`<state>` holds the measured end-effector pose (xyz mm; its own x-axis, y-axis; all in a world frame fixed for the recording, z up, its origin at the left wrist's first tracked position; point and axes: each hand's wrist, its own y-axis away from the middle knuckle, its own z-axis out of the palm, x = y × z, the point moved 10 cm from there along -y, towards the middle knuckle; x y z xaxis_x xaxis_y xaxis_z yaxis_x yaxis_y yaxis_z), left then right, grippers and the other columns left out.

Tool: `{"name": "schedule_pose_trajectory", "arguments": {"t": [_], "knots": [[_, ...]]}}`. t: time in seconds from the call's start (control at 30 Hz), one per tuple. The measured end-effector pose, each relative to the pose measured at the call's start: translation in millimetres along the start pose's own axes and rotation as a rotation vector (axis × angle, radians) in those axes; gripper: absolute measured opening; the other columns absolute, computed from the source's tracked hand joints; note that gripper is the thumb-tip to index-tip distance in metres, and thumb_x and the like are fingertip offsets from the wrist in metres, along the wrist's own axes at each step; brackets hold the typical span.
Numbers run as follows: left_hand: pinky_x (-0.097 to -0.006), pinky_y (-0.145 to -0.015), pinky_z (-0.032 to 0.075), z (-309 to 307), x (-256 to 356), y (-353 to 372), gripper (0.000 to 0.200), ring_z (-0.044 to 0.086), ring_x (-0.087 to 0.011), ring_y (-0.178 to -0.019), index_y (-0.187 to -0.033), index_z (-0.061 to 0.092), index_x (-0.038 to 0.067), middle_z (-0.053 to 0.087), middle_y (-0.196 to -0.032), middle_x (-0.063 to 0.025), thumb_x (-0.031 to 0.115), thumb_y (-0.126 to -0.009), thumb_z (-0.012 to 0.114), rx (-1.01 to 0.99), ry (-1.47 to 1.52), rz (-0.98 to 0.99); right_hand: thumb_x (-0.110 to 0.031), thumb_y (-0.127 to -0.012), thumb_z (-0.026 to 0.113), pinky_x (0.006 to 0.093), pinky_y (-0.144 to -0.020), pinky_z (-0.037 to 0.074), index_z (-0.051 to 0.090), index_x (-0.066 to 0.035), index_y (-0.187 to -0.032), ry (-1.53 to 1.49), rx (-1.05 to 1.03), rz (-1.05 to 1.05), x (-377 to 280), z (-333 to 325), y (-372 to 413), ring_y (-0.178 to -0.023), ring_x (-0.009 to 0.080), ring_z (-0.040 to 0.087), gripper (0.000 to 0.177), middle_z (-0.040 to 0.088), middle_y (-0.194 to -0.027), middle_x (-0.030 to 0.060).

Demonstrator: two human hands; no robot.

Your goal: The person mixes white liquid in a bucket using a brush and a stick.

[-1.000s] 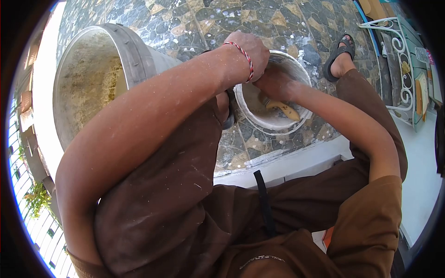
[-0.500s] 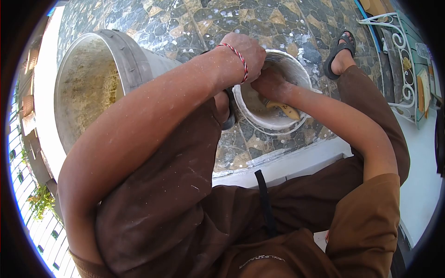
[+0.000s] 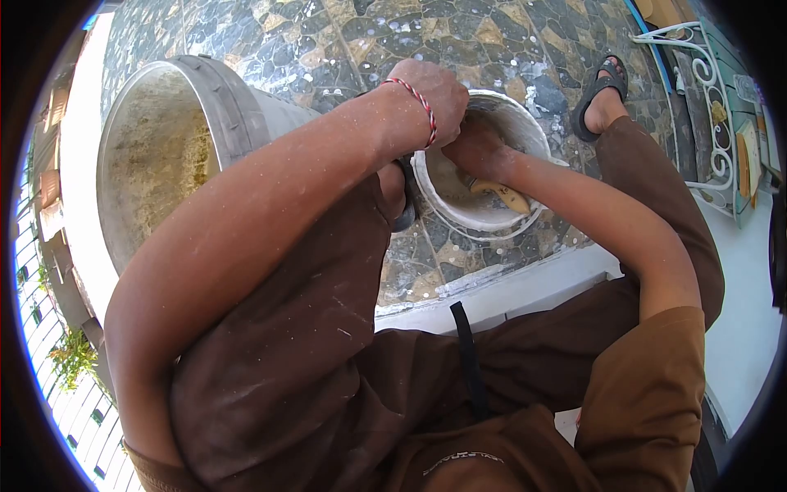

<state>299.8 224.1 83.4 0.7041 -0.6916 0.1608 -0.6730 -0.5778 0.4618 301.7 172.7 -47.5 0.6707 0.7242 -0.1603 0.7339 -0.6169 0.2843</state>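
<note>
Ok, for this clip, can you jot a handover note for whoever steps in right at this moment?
Left hand: curled over the rim of the white bucket, gripping it on the tiled floor.
Right hand: down inside the bucket, closed on a tool whose yellowish end lies near the bottom.
Nearby: a big grey tub tipped on its side to the left, crusted inside.
Done: the bucket looks nearly empty, with only a thin pale layer on its walls.
Left: probably the residue at the bottom, where the tool rests.
</note>
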Motion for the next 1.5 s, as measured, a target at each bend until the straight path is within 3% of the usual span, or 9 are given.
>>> {"name": "schedule_pose_trajectory", "arguments": {"t": [0.1,0.43,0.53,0.6,1.0,1.07,1.2,1.27,1.5], "knots": [[-0.0424,-0.070,0.053,1,0,0,0.025,0.065,-0.0346,-0.080,-0.089,0.065,0.002,0.066,-0.081,-0.0190,0.025,-0.081,0.059,-0.008,-0.005,0.000,-0.008,-0.072,0.060,0.0378,-0.083,0.050,0.069,-0.004,-0.086,-0.003,-0.069,0.021,1,9,-2,-0.106,0.0276,0.056,0.017,0.061,-0.108,0.0112],[-0.0429,-0.070,0.052,3,-1,-3,0.025,0.065,-0.0350,-0.078,-0.088,0.065,0.002,0.066,-0.079,-0.0185,0.025,-0.082,0.058,-0.001,-0.012,-0.009,-0.005,-0.073,0.058,0.0362,-0.083,0.051,0.068,-0.004,-0.091,-0.039,0.059,-0.051,-4,14,-11,-0.105,0.0265,0.058,0.020,0.062,-0.108,0.0128],[-0.0383,-0.075,0.053,10,-6,-3,0.027,0.067,-0.0286,-0.089,-0.095,0.070,0.007,0.068,-0.096,-0.0138,0.023,-0.080,0.055,-0.103,-0.055,-0.073,-0.005,-0.073,0.058,0.0372,-0.083,0.051,0.067,-0.003,-0.093,-0.103,0.016,-0.030,-3,4,-7,-0.103,0.0281,0.059,0.021,0.062,-0.107,0.0137],[-0.0430,-0.070,0.052,5,-3,-2,0.026,0.065,-0.0349,-0.079,-0.087,0.065,0.001,0.066,-0.079,-0.0192,0.025,-0.082,0.058,-0.011,-0.010,-0.019,-0.004,-0.073,0.058,0.0377,-0.083,0.051,0.066,-0.002,-0.094,-0.159,0.000,-0.018,-4,-1,-6,-0.103,0.0290,0.059,0.022,0.062,-0.107,0.0141],[-0.0432,-0.069,0.051,4,-2,-2,0.027,0.064,-0.0352,-0.077,-0.090,0.064,0.001,0.065,-0.076,-0.0189,0.027,-0.082,0.060,-0.001,-0.019,-0.001,-0.006,-0.073,0.062,0.0369,-0.084,0.052,0.065,-0.001,-0.097,-0.129,-0.119,0.003,-11,14,-10,-0.105,0.0288,0.058,0.025,0.062,-0.107,0.0148],[-0.0432,-0.070,0.051,4,-2,-2,0.027,0.065,-0.0352,-0.077,-0.089,0.064,0.001,0.065,-0.077,-0.0189,0.026,-0.082,0.060,-0.007,-0.011,-0.005,-0.003,-0.076,0.054,0.0404,-0.070,0.054,0.060,-0.003,-0.099,-0.074,-0.002,-0.032,-15,3,-11,-0.086,0.0309,0.066,0.024,0.065,-0.093,0.0170],[-0.0433,-0.070,0.051,7,-3,-3,0.026,0.065,-0.0352,-0.078,-0.088,0.064,0.001,0.065,-0.078,-0.0189,0.026,-0.082,0.060,-0.031,-0.012,-0.017,-0.005,-0.077,0.054,0.0390,-0.070,0.055,0.061,-0.003,-0.097,0.018,0.100,-0.086,-19,8,-13,-0.086,0.0302,0.066,0.021,0.065,-0.093,0.0158],[-0.0432,-0.070,0.051,7,-3,-3,0.026,0.065,-0.0352,-0.078,-0.088,0.065,0.001,0.065,-0.078,-0.0189,0.026,-0.082,0.060,-0.028,-0.011,-0.017,-0.009,-0.077,0.058,0.0360,-0.083,0.053,0.067,-0.001,-0.095,-0.020,-0.022,-0.021,-15,18,-15,-0.104,0.0277,0.059,0.022,0.063,-0.105,0.0132],[-0.0428,-0.070,0.051,4,-2,-2,0.027,0.065,-0.0347,-0.079,-0.088,0.065,0.001,0.065,-0.077,-0.0185,0.027,-0.082,0.061,-0.030,-0.023,-0.014,-0.009,-0.077,0.058,0.0362,-0.083,0.052,0.067,-0.002,-0.096,-0.003,-0.030,-0.035,-16,15,-14,-0.104,0.0278,0.059,0.022,0.063,-0.104,0.0129]]}}
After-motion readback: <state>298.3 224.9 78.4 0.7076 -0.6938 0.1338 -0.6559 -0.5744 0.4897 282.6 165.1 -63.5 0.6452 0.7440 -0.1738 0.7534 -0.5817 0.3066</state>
